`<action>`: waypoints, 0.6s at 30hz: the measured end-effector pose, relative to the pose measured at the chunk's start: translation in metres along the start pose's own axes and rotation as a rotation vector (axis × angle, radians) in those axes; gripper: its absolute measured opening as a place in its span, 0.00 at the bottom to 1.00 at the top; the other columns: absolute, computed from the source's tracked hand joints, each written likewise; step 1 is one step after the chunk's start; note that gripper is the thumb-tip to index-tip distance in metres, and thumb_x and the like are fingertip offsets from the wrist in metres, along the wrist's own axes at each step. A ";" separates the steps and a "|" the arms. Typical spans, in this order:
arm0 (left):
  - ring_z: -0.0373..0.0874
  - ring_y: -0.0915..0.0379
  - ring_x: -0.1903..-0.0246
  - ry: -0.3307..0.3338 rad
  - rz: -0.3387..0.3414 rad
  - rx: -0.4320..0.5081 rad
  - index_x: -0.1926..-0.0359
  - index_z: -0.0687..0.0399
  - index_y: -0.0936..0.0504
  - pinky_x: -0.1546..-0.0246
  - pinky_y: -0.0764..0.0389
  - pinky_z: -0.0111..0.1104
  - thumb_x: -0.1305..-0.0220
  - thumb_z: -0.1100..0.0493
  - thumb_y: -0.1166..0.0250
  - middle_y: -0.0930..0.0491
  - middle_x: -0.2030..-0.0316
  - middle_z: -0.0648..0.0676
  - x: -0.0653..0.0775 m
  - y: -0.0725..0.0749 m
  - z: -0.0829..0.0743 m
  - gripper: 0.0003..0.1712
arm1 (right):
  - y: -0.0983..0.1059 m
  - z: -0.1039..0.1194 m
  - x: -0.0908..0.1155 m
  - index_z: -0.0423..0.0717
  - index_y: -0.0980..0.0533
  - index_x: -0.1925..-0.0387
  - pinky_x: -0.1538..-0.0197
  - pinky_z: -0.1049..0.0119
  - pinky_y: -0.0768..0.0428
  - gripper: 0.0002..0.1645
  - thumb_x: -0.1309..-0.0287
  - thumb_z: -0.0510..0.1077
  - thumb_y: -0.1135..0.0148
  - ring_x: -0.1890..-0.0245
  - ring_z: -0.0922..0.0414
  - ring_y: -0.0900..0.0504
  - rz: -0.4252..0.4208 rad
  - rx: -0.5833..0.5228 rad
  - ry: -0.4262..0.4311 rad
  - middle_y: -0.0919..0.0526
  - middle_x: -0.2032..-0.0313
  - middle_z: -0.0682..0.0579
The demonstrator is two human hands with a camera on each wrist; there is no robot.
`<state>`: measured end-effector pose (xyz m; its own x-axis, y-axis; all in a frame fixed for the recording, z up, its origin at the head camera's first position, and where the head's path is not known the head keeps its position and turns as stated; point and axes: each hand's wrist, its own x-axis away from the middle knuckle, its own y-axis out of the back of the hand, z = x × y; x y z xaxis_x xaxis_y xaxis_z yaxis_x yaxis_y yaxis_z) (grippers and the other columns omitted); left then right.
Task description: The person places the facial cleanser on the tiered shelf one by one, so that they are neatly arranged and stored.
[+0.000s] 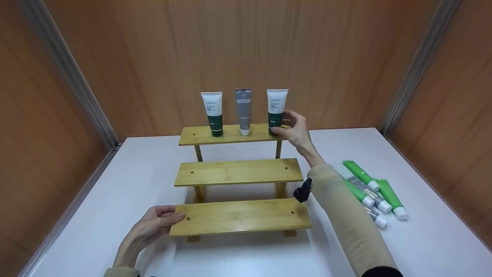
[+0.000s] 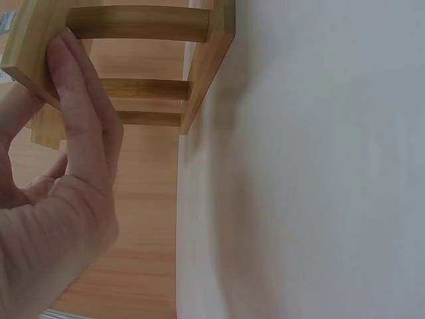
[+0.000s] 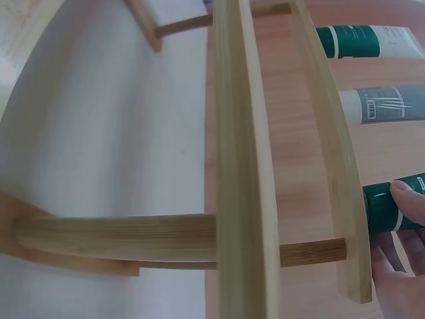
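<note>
A three-tier wooden stand rises toward the back. On its top tier a white and dark-green squeeze tube stands cap-down at left, with a grey tube in the middle. My right hand holds a second white and green tube upright at the tier's right end, its thumb against the dark lower part. The cap end is right at the board in the right wrist view. My left hand pinches the left end of the lowest tier, thumb on top and fingers underneath.
To the right on the white table, several green tubes and grey tubes lie in a loose pile near my right forearm. Wood-grain panels stand behind and on both sides, with metal strips in the corners.
</note>
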<state>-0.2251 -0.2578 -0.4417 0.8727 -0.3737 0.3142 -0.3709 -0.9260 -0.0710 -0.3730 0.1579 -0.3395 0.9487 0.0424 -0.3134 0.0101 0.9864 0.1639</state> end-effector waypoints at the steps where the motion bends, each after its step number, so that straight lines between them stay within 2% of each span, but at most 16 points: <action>1: 0.40 0.14 0.56 -0.002 0.001 0.001 0.36 0.75 0.34 0.53 0.13 0.30 0.32 0.58 0.34 0.13 0.57 0.50 0.000 0.000 0.000 0.33 | -0.001 -0.001 0.000 0.35 0.31 0.34 0.29 0.46 0.28 0.34 0.42 0.31 0.31 0.37 0.41 0.25 0.000 0.000 -0.002 0.25 0.38 0.35; 8: 0.41 0.14 0.54 -0.005 -0.007 -0.001 0.32 0.80 0.41 0.51 0.13 0.30 0.32 0.58 0.33 0.13 0.55 0.52 0.000 -0.001 0.000 0.40 | -0.004 -0.003 -0.003 0.35 0.31 0.34 0.28 0.45 0.29 0.34 0.42 0.32 0.31 0.36 0.41 0.26 0.005 0.013 0.007 0.25 0.37 0.35; 18: 0.40 0.14 0.57 -0.023 -0.008 -0.009 0.35 0.78 0.36 0.54 0.13 0.29 0.31 0.59 0.34 0.13 0.57 0.50 -0.001 -0.001 0.003 0.34 | -0.006 -0.003 -0.003 0.36 0.31 0.34 0.30 0.45 0.27 0.34 0.42 0.32 0.32 0.37 0.41 0.25 0.006 0.034 0.005 0.25 0.37 0.36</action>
<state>-0.2246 -0.2571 -0.4448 0.8826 -0.3678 0.2927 -0.3668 -0.9283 -0.0603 -0.3763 0.1523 -0.3421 0.9473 0.0489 -0.3166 0.0155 0.9802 0.1976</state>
